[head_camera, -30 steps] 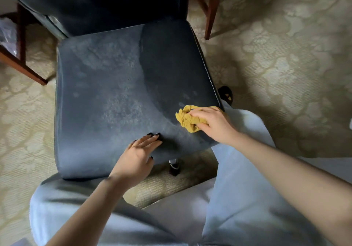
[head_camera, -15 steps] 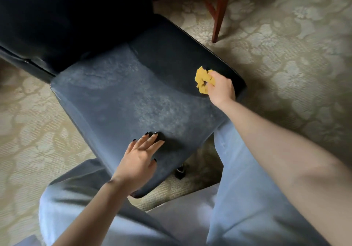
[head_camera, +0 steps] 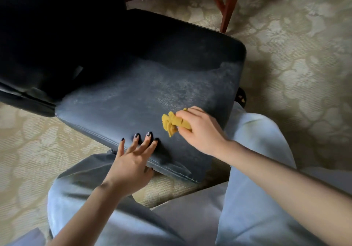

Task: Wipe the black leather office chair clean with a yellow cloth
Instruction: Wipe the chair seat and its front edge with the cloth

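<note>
The black leather office chair [head_camera: 133, 97] fills the middle of the view, its seat dusty grey across the centre and darker along the far side. My right hand [head_camera: 202, 131] grips a crumpled yellow cloth [head_camera: 174, 123] and holds it against the seat near the front right. My left hand [head_camera: 133, 162] rests flat on the seat's front edge with its fingers spread, a short way left of the cloth. The chair's backrest [head_camera: 57, 26] rises dark at the upper left.
Patterned beige carpet [head_camera: 295, 64] surrounds the chair. A reddish wooden furniture leg [head_camera: 227, 7] stands behind the seat at the top. A black caster [head_camera: 241, 97] shows at the seat's right side. My legs in light blue trousers [head_camera: 247, 198] sit below the seat.
My right hand has drawn the cloth from the seat's far right edge back toward the front, close to my left hand. The chair has turned in view. My left hand stays on the front edge.
</note>
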